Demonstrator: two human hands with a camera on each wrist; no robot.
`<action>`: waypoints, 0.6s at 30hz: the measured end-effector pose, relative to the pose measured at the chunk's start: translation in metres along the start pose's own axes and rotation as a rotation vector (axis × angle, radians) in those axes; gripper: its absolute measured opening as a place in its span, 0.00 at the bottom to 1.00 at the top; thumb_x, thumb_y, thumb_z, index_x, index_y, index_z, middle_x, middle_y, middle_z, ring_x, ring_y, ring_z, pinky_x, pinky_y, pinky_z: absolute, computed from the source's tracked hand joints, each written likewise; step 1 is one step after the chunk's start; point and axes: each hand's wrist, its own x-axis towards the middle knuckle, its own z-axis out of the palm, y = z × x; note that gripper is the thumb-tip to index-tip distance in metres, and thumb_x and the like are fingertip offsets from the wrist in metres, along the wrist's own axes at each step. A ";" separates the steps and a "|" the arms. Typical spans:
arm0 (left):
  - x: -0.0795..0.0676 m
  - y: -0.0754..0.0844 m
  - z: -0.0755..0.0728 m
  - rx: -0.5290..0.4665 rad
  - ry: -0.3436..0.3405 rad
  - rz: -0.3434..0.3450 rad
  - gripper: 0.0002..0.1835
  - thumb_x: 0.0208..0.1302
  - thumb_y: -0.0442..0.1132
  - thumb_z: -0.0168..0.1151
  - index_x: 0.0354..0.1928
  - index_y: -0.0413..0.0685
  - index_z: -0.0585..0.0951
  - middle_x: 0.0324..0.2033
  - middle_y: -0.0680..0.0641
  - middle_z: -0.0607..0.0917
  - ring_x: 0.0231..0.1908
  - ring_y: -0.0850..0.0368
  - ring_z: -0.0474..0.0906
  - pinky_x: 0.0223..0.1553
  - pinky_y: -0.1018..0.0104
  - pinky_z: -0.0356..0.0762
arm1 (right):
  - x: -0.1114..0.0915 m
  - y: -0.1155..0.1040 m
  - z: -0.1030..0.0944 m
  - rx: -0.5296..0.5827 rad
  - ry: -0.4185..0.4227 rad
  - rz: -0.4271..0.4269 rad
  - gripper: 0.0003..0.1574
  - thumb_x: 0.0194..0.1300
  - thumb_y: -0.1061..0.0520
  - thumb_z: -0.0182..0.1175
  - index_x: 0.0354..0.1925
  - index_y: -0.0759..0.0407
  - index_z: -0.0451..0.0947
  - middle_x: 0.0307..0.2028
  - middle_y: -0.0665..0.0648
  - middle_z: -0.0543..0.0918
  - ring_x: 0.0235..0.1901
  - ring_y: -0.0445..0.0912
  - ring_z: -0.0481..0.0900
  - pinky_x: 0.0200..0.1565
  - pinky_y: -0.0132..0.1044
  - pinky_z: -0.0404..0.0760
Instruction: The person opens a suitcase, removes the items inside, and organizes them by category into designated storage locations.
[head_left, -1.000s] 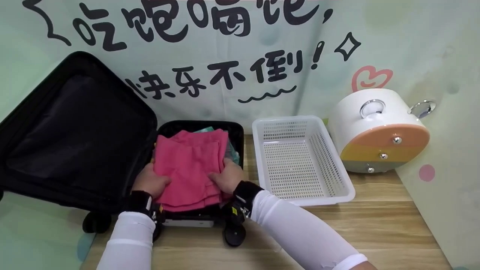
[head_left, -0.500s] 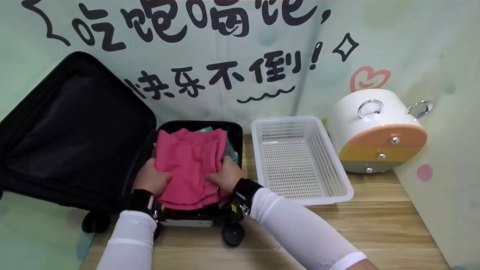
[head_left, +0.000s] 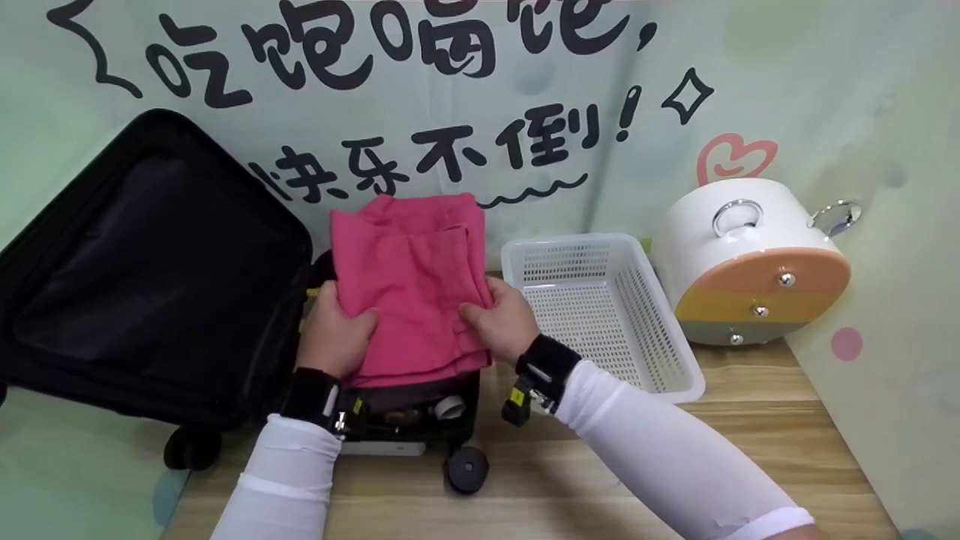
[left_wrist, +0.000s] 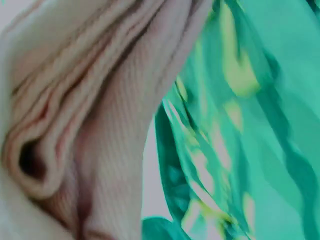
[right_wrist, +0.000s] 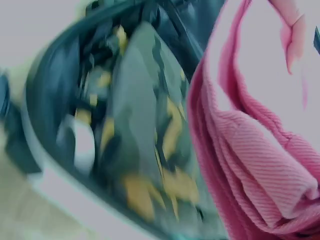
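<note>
A folded pink garment (head_left: pixel 412 300) is raised over the black suitcase base (head_left: pixel 457 431), hiding most of it. My left hand (head_left: pixel 337 334) grips its left edge, thumb on top. On the opposite edge, my right hand (head_left: pixel 506 322) pinches the fabric between thumb and fingers. Several stacked folds (right_wrist: pixel 260 165) show up close in the right wrist view. Below them, a camouflage-like patterned cloth (right_wrist: pixel 142 95) lies inside the suitcase. The left wrist view shows the garment's layered edge (left_wrist: pixel 115 135) in washed-out colour, beside green patterned material (left_wrist: pixel 235 125).
The open suitcase lid (head_left: pixel 157 255) leans at the left. A white plastic basket (head_left: pixel 679 352) stands right of the suitcase. Beyond it is a white rounded drawer box (head_left: pixel 750 247) with coloured drawers. A lettered cloth backdrop (head_left: pixel 442 217) hangs behind the wooden tabletop (head_left: pixel 600 480).
Both hands have lifted the pink garment up out of the suitcase and shifted it slightly right. Small items near the suitcase's front edge have come into view.
</note>
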 end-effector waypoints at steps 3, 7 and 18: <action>-0.001 0.022 0.021 -0.062 -0.040 0.038 0.24 0.68 0.38 0.61 0.63 0.40 0.70 0.50 0.36 0.81 0.50 0.41 0.78 0.56 0.48 0.74 | -0.004 0.002 -0.032 0.002 0.043 -0.008 0.25 0.69 0.63 0.66 0.63 0.65 0.80 0.39 0.62 0.90 0.38 0.52 0.90 0.46 0.44 0.88; 0.000 0.050 0.062 -0.158 -0.118 0.073 0.28 0.65 0.34 0.59 0.68 0.44 0.68 0.53 0.37 0.81 0.52 0.43 0.77 0.57 0.49 0.74 | -0.008 0.015 -0.079 0.009 0.109 0.009 0.23 0.70 0.65 0.64 0.62 0.66 0.79 0.35 0.64 0.90 0.31 0.51 0.91 0.39 0.43 0.90; 0.003 0.072 0.175 -0.112 -0.367 0.132 0.36 0.73 0.31 0.53 0.80 0.40 0.58 0.69 0.36 0.75 0.67 0.44 0.73 0.71 0.51 0.68 | -0.015 0.070 -0.176 -0.216 0.247 0.091 0.26 0.70 0.65 0.62 0.64 0.69 0.79 0.47 0.69 0.89 0.38 0.53 0.91 0.48 0.43 0.88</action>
